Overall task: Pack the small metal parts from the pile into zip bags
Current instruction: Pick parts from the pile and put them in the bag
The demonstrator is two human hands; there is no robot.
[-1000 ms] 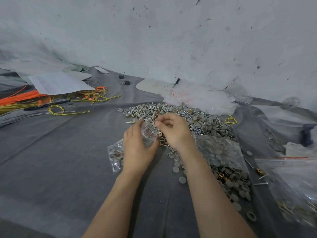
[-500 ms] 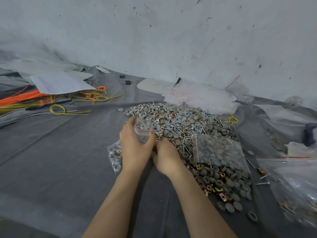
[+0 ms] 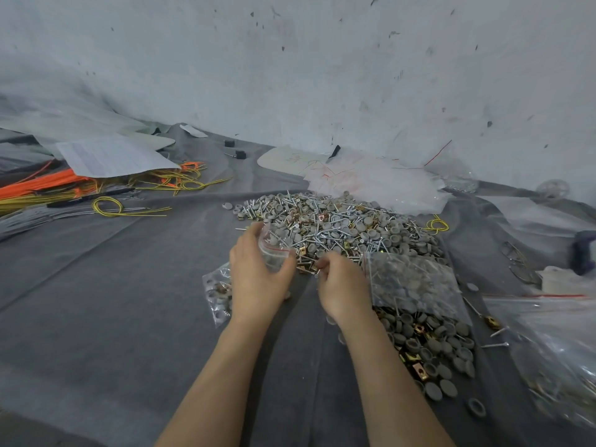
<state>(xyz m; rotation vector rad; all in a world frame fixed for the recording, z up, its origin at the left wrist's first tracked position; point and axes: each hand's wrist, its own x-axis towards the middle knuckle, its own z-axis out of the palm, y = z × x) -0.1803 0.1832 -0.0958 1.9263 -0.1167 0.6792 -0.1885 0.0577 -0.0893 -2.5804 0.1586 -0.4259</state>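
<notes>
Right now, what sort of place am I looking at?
Probably a small workshop or hand-packing bench, not a tidy factory line. A pile of screws and caps lies on grey cloth, the left hand holds a zip bag, and wire bundles lie by a stained wall.

The left hand [image 3: 258,282] and right hand [image 3: 342,287] are bare, with slender fingers. Behind the fingers, past each wrist, the left forearm [image 3: 219,375] and right forearm [image 3: 387,375] run uncovered to the picture's lower edge.
</notes>
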